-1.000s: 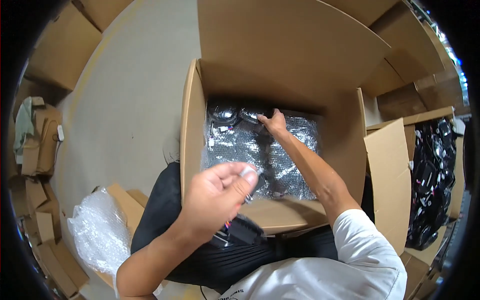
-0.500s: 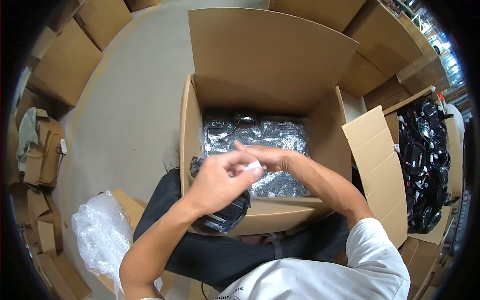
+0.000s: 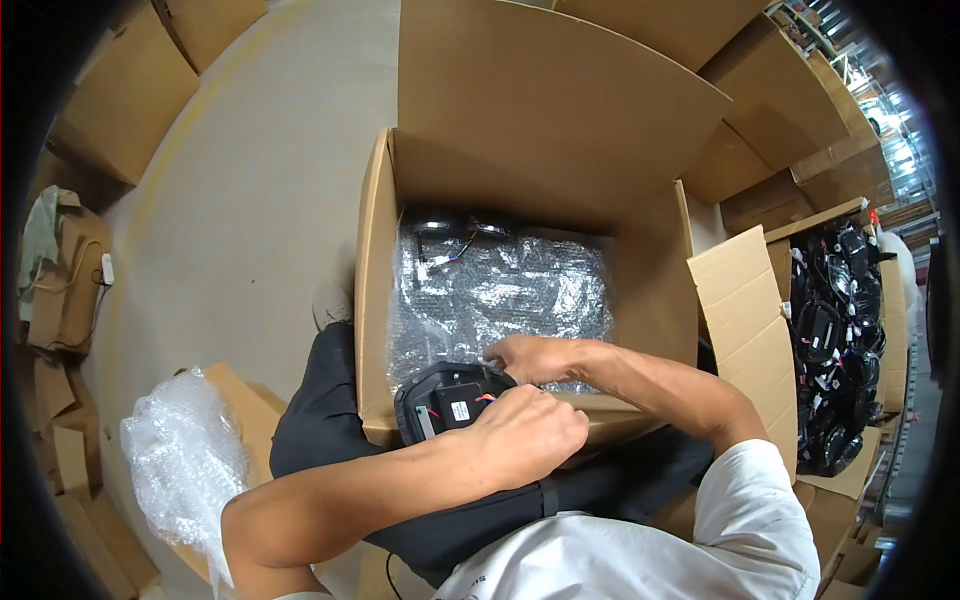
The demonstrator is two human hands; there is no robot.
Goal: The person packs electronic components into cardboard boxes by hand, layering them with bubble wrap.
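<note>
Black module (image 3: 447, 400) propped on near wall of open cardboard box (image 3: 372, 300), flat face up, long axis running along that wall, left end towards box's near-left corner. Small white rectangular label and short coloured wires on its face. Left hand (image 3: 525, 435) clamped over its right end, grip closed on it. Right hand (image 3: 530, 358) just inside box, fingertips pinching at module's far edge. Silvery bubble wrap (image 3: 500, 290) lining box floor. Crumpled clear bag (image 3: 180, 460) left of box; second carton of black parts (image 3: 835, 340) to right.
</note>
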